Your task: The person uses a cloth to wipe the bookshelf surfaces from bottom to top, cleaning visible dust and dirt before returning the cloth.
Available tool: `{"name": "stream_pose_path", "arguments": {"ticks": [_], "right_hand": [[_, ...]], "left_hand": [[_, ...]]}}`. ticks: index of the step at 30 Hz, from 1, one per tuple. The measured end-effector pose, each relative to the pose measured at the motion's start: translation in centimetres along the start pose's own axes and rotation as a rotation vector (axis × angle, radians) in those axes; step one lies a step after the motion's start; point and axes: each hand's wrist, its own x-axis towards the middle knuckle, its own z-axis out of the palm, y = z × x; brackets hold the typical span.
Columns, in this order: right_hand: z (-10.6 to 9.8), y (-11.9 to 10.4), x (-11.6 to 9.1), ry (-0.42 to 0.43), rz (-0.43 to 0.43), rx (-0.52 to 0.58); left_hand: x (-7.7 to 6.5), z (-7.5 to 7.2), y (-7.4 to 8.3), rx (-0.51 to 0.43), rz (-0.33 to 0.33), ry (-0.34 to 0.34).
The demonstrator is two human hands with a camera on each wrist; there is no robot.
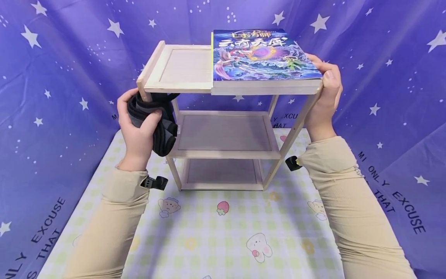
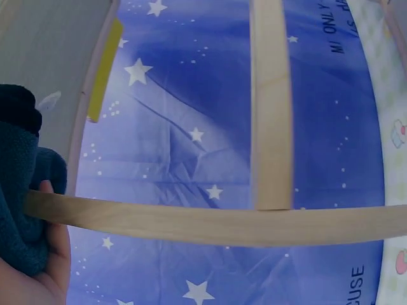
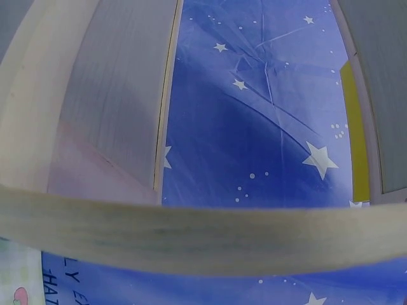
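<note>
A small three-tier wooden shelf (image 1: 188, 66) stands upright in the head view. A thick book (image 1: 261, 54) with a blue illustrated cover lies flat on the right part of its top board. My left hand (image 1: 134, 135) holds a bundle of folded black and dark grey cloth (image 1: 163, 135) against the shelf's upper left corner; part of the bundle also shows in the left wrist view (image 2: 25, 165). At the upper right corner, my right hand (image 1: 324, 100) grips the shelf's side beside the book, some fingers hidden behind it. The right wrist view shows a shelf leg (image 3: 222, 241), without the hand.
A checked tablecloth (image 1: 216, 236) with cartoon prints lies under the shelf. Purple star-patterned curtains (image 1: 69, 77) hang behind and on both sides. The middle board (image 1: 226, 131) and bottom board (image 1: 223, 172) sit between the legs.
</note>
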Motion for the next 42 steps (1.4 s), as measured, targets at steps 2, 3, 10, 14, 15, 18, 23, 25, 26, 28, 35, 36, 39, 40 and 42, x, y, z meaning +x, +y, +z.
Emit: {"name": "stream_pose_path", "arguments": {"ticks": [2, 3, 10, 14, 15, 18, 23, 25, 26, 28, 35, 36, 39, 40, 42], "right_hand": [[0.0, 0.0, 0.0, 0.003, 0.003, 0.004], [0.0, -0.1, 0.0, 0.002, 0.004, 0.004], [0.0, -0.3, 0.0, -0.021, 0.034, 0.063], [0.0, -0.3, 0.1, -0.035, 0.042, 0.079], [0.0, -0.4, 0.1, -0.036, 0.047, 0.077], [0.1, -0.6, 0.1, -0.031, 0.07, 0.062], [-0.1, -0.9, 0.1, -0.028, 0.113, 0.066], [-0.3, -0.9, 0.3, -0.037, 0.11, 0.073], [-0.4, -0.9, 0.4, -0.041, 0.108, 0.078], [-0.6, -1.0, 0.5, -0.05, 0.105, 0.076], [-1.1, -1.6, 1.0, -0.061, 0.216, 0.169], [-1.1, -1.7, 1.1, -0.054, 0.239, 0.192], [-1.1, -1.8, 1.5, -0.04, 0.276, 0.228], [-1.1, -1.8, 1.6, -0.039, 0.283, 0.236], [-1.1, -1.8, 1.9, -0.041, 0.304, 0.261]], "left_hand": [[-0.2, 0.0, -0.1, 0.007, 0.001, 0.011], [-0.3, 0.0, -0.2, 0.01, 0.004, 0.016], [-1.3, -0.3, -1.0, 0.059, -0.007, 0.004], [-1.9, -0.7, -1.6, 0.105, -0.015, -0.012], [-2.0, -0.7, -1.7, 0.118, -0.013, -0.012], [-2.2, -1.0, -1.9, 0.15, -0.002, -0.014], [-2.2, -1.0, -1.9, 0.168, 0.006, -0.026], [-2.2, -1.0, -1.9, 0.169, 0.004, -0.034], [-2.2, -1.0, -1.9, 0.172, 0.006, -0.036], [-2.2, -1.0, -1.9, 0.175, 0.006, -0.04], [-2.2, -0.9, -1.9, 0.18, -0.001, -0.033], [-2.2, -0.9, -1.9, 0.179, -0.004, -0.031], [-2.2, -1.0, -1.9, 0.179, -0.005, -0.031], [-2.3, -1.0, -1.9, 0.177, -0.005, -0.032], [-2.3, -1.0, -1.9, 0.173, -0.005, -0.034]]}}
